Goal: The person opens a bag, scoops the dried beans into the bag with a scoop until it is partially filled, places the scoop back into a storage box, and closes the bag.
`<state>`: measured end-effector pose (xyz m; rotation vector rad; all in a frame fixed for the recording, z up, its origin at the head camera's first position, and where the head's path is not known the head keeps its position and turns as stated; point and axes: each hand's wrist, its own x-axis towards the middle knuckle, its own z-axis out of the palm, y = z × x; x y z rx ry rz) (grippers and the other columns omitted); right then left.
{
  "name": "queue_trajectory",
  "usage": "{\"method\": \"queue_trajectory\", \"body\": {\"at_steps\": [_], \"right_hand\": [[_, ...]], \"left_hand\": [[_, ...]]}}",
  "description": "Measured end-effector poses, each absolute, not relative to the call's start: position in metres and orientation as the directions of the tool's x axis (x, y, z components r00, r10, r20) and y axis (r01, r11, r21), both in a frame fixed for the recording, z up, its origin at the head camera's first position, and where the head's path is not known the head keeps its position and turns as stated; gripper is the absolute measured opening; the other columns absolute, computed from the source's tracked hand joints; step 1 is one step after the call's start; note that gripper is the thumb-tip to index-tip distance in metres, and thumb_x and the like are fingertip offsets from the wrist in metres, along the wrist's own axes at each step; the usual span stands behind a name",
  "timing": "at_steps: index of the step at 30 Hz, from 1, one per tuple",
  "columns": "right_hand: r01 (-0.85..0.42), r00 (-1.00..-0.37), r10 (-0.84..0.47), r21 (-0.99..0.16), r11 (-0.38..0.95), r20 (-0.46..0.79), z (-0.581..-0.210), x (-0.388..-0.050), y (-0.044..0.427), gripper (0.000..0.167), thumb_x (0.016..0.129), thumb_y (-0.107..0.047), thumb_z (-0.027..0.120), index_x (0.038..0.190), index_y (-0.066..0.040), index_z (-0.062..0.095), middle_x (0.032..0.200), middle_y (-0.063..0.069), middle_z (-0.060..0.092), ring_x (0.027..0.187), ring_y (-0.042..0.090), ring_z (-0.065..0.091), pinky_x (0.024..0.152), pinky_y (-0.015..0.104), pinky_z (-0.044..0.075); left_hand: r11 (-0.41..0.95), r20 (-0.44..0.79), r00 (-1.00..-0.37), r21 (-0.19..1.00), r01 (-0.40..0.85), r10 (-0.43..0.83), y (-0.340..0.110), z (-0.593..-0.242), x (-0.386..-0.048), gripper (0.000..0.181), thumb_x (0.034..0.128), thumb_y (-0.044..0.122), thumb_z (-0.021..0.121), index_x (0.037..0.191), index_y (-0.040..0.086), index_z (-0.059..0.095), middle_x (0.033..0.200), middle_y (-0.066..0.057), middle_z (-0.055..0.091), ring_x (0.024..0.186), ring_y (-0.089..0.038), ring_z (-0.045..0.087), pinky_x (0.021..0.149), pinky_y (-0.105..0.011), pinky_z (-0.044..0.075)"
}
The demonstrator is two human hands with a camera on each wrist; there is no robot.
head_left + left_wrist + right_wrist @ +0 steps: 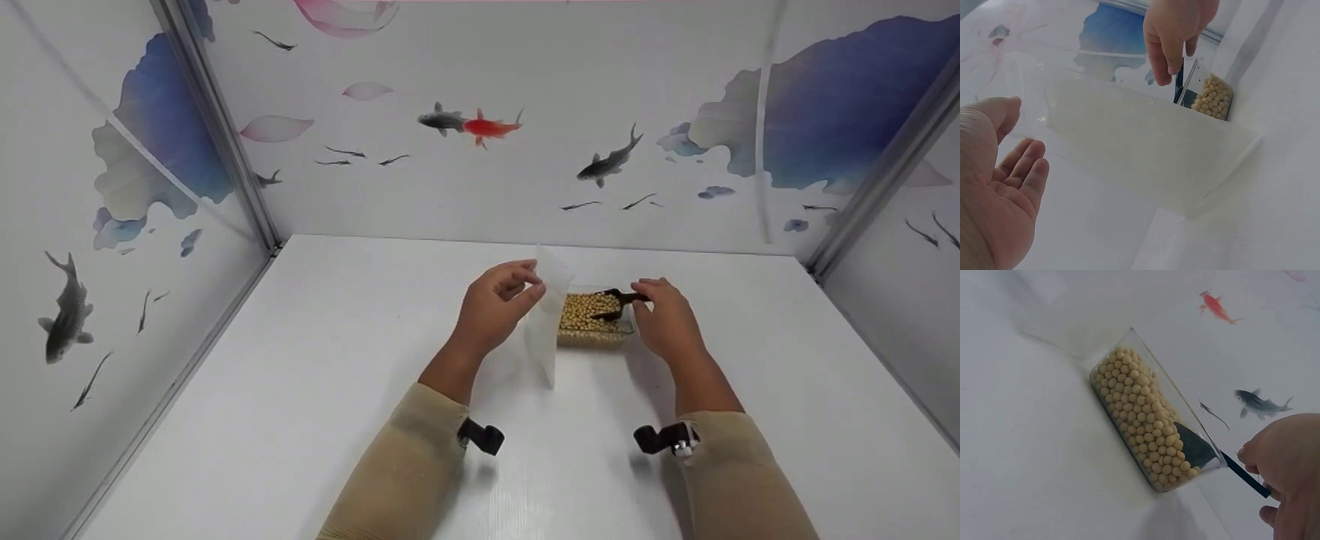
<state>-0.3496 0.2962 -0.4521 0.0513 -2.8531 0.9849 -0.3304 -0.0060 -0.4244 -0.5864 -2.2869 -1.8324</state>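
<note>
Left hand [499, 304] pinches a translucent bag [544, 337] by its top edge; right hand [669, 319] grips the scoop [1193, 445] in a container [592, 341] of beans [1140, 410]
Bag beside container's left end; white table [337, 322] spreads widely leftward, bordered by fish-printed walls [510, 202]

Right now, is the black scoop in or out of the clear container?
Partly in: the scoop dips into beans inside the container, while the right hand grips its handle outside.

Left hand [999, 191] holds a translucent bag [1129, 140]; right hand [1176, 28], a scoop [1179, 84] near pale beads [1214, 98].

Head-high view, 2 wrist close-ups
</note>
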Motion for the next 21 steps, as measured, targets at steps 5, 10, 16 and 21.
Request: {"method": "queue_trajectory", "body": {"at_steps": [5, 10, 16, 21], "right_hand": [[-0.099, -0.989, -0.014, -0.577, 0.811, 0.15, -0.457, -0.3491, 0.2967, 0.046, 0.112, -0.014, 0.051, 0.154, 0.003, 0.052, 0.161, 0.028, 0.047, 0.159, 0.05, 0.03, 0.13, 0.066, 0.028], [-0.089, -0.991, -0.014, -0.563, 0.822, 0.136, -0.4577, -0.3479, 0.2933, 0.047, 0.112, -0.015, 0.054, 0.155, 0.002, 0.051, 0.157, 0.03, 0.045, 0.151, 0.051, 0.038, 0.124, 0.066, 0.037], [-0.078, -0.993, -0.018, -0.525, 0.848, 0.12, -0.4586, -0.3505, 0.2895, 0.046, 0.113, -0.016, 0.051, 0.156, 0.0, 0.051, 0.159, 0.028, 0.044, 0.153, 0.051, 0.035, 0.124, 0.066, 0.037], [-0.083, -0.99, -0.016, -0.493, 0.866, 0.139, -0.4616, -0.3521, 0.2872, 0.044, 0.113, -0.016, 0.051, 0.154, 0.0, 0.054, 0.154, 0.028, 0.05, 0.15, 0.05, 0.038, 0.124, 0.065, 0.037]], "left_hand": [[0.166, 0.361, -0.909, 0.903, 0.397, 0.208, -0.0056, -0.4239, -0.3302, 0.017, 0.1022, 0.036, 0.074, 0.107, 0.021, 0.076, 0.15, 0.005, 0.064, 0.142, -0.019, 0.062, 0.117, -0.035, 0.054], [0.168, 0.359, -0.91, 0.903, 0.395, 0.208, -0.0046, -0.4233, -0.3301, 0.016, 0.1023, 0.036, 0.074, 0.106, 0.02, 0.077, 0.149, 0.004, 0.065, 0.142, -0.017, 0.061, 0.117, -0.034, 0.053], [0.175, 0.354, -0.913, 0.904, 0.389, 0.203, -0.0039, -0.4232, -0.3307, 0.014, 0.1019, 0.037, 0.074, 0.105, 0.023, 0.076, 0.148, 0.006, 0.065, 0.14, -0.018, 0.063, 0.117, -0.034, 0.054], [0.179, 0.353, -0.914, 0.904, 0.388, 0.202, -0.0044, -0.4253, -0.331, 0.014, 0.1016, 0.038, 0.074, 0.104, 0.025, 0.076, 0.148, 0.008, 0.066, 0.139, -0.017, 0.064, 0.116, -0.034, 0.054]]}}
